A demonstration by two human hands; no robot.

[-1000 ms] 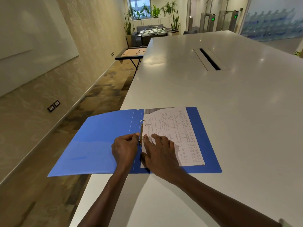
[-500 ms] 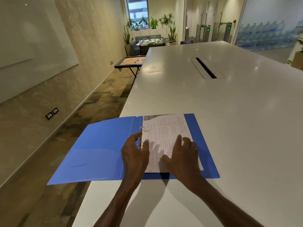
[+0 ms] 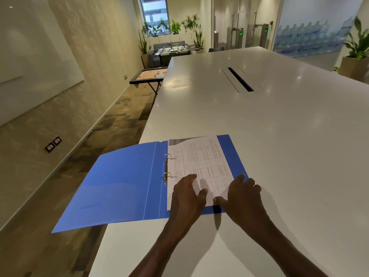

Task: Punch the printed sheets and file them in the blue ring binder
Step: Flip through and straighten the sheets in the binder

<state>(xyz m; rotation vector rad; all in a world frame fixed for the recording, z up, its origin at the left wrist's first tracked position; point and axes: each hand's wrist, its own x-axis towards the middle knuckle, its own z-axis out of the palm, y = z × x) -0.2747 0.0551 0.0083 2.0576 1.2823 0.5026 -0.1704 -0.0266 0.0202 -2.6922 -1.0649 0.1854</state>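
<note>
The blue ring binder point(image 3: 123, 182) lies open at the near left corner of the white table point(image 3: 279, 136), its left cover hanging past the table's edge. Printed sheets point(image 3: 201, 162) with a table of text lie on its right half, threaded on two metal rings point(image 3: 167, 166). My left hand point(image 3: 187, 196) rests flat on the lower part of the sheets, fingers apart. My right hand point(image 3: 242, 196) lies at the sheets' lower right corner and the binder's right edge, fingers spread, holding nothing.
A long cable slot point(image 3: 240, 79) is cut into the table's middle. Beyond the table's left edge is carpeted floor with a small game table point(image 3: 148, 75) and plants farther back. A potted plant point(image 3: 357, 56) stands at the far right.
Both hands have left the rings and slid right and toward me across the sheets. The left hand moved from the spine onto the paper; the right hand reached the binder's right edge.
</note>
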